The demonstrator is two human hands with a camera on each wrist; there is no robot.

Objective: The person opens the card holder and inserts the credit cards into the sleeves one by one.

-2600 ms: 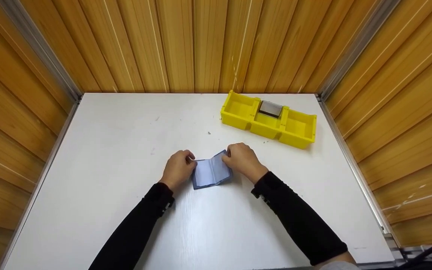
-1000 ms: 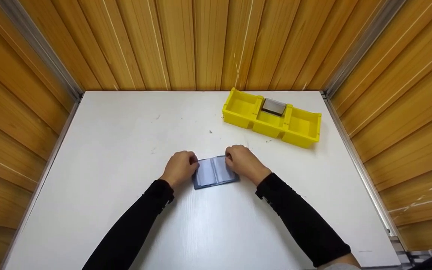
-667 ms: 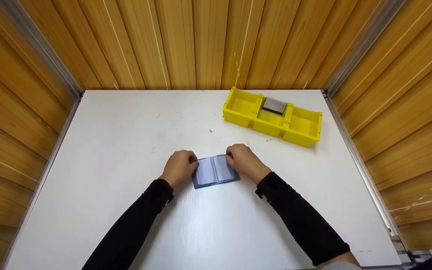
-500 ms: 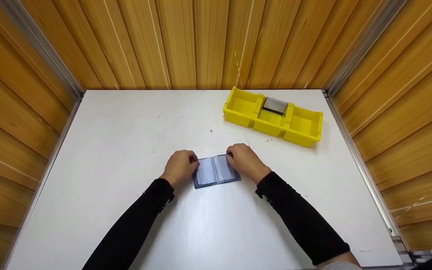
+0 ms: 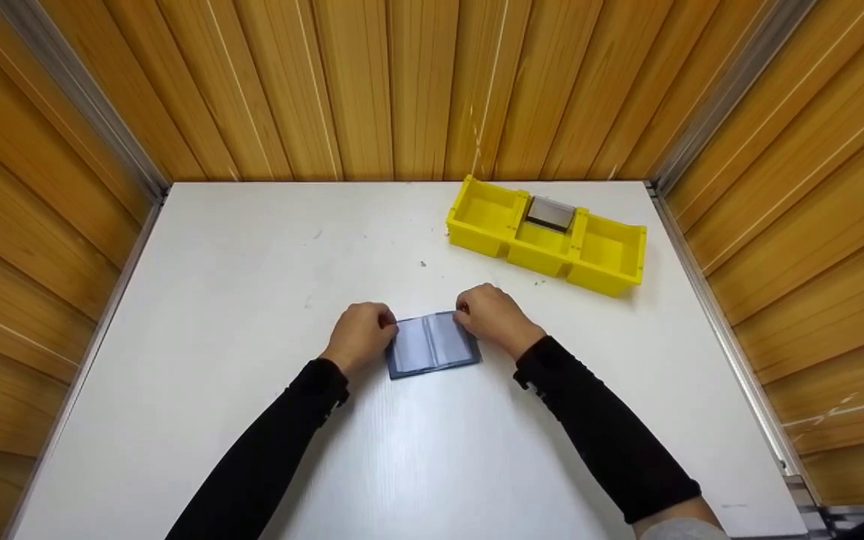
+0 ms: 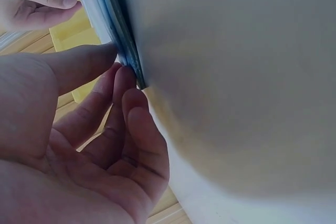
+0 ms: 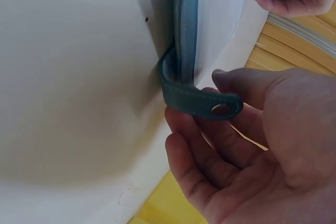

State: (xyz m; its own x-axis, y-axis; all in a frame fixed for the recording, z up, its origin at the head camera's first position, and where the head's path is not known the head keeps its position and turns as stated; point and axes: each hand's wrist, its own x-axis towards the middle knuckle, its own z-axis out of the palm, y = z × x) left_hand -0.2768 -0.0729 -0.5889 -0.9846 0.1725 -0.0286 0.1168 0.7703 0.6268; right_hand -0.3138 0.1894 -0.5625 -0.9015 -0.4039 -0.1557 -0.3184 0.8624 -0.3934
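Observation:
A dark blue card holder (image 5: 433, 343) with clear plastic sleeves lies spread flat on the white table in the head view. My left hand (image 5: 361, 334) pinches its left edge; in the left wrist view the thumb and fingertips (image 6: 116, 56) meet on the cover. At the far right corner is my right hand (image 5: 498, 316), thumb and curled fingers around the edge. The right wrist view shows a strap (image 7: 191, 102) with a snap hole curving up from that edge, against the fingers. How firmly the right thumb presses is hard to tell.
A yellow three-compartment bin (image 5: 544, 262) stands at the table's back right. Its middle compartment holds a small flat clear-and-dark case (image 5: 550, 213). Wood-patterned walls (image 5: 364, 90) enclose the table (image 5: 252, 255) at the back and both sides.
The right half of the card holder, raised earlier in my right hand, now lies flat. Lately my right hand has shifted slightly away from me and to the right; the left stays.

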